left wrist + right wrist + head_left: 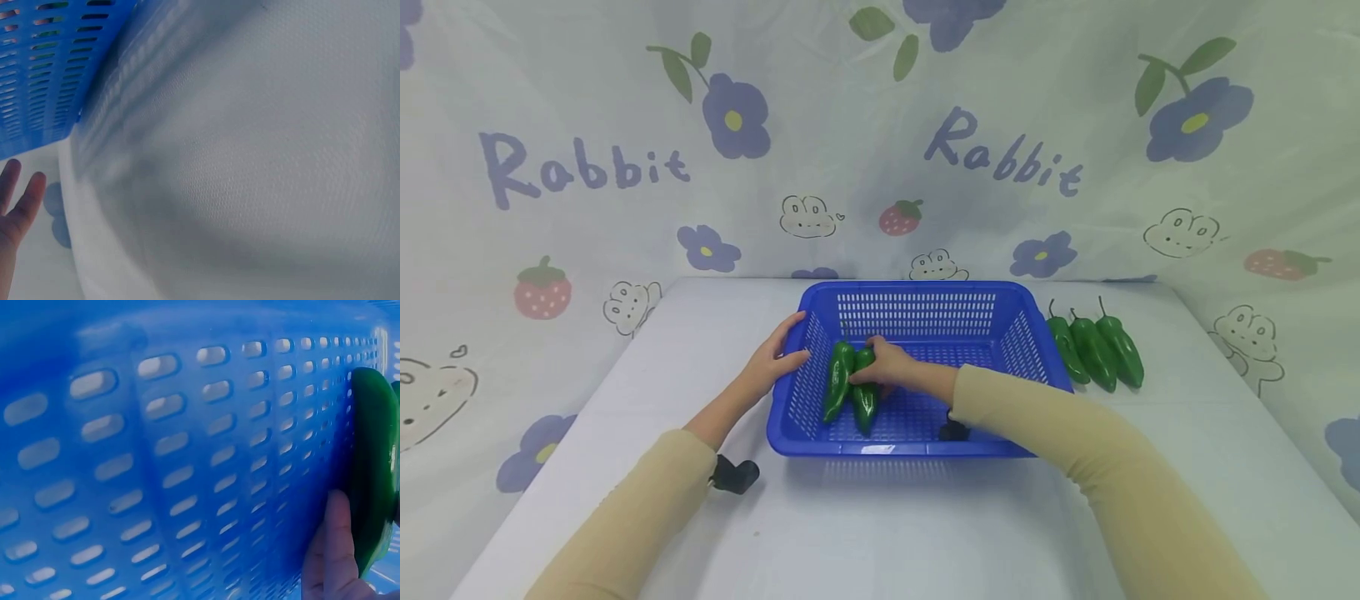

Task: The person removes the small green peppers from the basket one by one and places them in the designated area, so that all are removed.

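white backdrop (pixel 835 125), purple flowers (pixel 735 119), white tabletop (pixel 880 533)

- Bright, even light over the worktop (pixel 820 533)
- Soft shadow below the near edge of the basket (pixel 842 448)
- Glints on the peppers (pixel 838 383)
- Wrist views softly blurred

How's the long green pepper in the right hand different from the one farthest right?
The held long, shiny green pepper is in the blue, rectangular plastic basket; the rightmost long, shiny green pepper lies on the white table. The right hand grips the held pepper; no hand touches the rightmost pepper. The rightmost pepper's thin stem shows; the held pepper's can't be made out. Both are green and shiny.
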A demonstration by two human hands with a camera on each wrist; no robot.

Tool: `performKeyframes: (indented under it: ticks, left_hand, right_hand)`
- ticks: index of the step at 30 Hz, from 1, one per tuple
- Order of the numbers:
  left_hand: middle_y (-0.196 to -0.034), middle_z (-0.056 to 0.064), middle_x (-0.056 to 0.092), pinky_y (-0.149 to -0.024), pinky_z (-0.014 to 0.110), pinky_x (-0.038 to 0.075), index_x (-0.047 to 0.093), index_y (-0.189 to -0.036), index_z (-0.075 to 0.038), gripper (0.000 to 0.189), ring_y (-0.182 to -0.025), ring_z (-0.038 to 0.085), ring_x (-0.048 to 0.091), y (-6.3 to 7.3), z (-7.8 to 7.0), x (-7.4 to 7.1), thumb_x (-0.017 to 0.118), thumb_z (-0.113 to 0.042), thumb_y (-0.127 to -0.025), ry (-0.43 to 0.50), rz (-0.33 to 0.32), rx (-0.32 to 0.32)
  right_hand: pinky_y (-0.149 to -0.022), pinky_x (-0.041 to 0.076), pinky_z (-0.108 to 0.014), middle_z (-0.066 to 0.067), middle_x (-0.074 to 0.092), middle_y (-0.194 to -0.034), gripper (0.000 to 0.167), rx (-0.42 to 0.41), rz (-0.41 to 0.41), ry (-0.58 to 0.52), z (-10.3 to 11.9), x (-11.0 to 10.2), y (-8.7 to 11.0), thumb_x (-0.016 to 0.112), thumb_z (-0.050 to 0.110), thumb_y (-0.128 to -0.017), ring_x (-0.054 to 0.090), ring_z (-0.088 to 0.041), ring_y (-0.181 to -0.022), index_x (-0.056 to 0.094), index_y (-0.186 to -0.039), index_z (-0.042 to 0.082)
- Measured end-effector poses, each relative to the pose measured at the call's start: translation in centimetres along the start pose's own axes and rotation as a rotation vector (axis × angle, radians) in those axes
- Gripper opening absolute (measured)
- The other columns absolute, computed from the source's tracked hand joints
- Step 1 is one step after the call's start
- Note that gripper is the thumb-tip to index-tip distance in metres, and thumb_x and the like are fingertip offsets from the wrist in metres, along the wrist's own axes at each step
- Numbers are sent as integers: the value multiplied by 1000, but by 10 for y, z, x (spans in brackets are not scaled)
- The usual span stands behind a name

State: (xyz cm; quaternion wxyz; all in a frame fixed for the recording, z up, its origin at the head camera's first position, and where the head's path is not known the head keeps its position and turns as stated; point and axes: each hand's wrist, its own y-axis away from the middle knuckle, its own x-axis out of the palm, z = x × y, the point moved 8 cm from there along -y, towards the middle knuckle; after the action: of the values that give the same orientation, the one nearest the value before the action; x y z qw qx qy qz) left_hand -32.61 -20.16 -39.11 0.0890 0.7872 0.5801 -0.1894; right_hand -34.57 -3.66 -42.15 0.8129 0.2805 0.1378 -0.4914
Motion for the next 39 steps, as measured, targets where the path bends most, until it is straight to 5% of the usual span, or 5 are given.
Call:
performKeyframes:
  ticks: [17, 39]
  left_hand:
    - [-149, 25, 16, -101, 58, 28, 13, -147, -12, 68, -132, 44, 25, -2, 0, 1, 48, -18, -89, 5, -2, 7]
    - [-149, 25, 15, -102, 60, 26, 14, -146, -9, 68, -133, 45, 22, -1, 2, 0, 48, -17, -88, -4, -9, 20]
  right_hand:
    - [-63, 56, -31, -24, 47, -123, 69, 30, 51, -125, -13, -27, 11, 68, 2, -76, 60, -36, -98, 34, -136, 6]
    - [-74, 55, -39, -21, 47, -120, 68, -100, 56, -166, 13, -94, 63, 64, 9, -83, 58, -34, -101, 29, -140, 15]
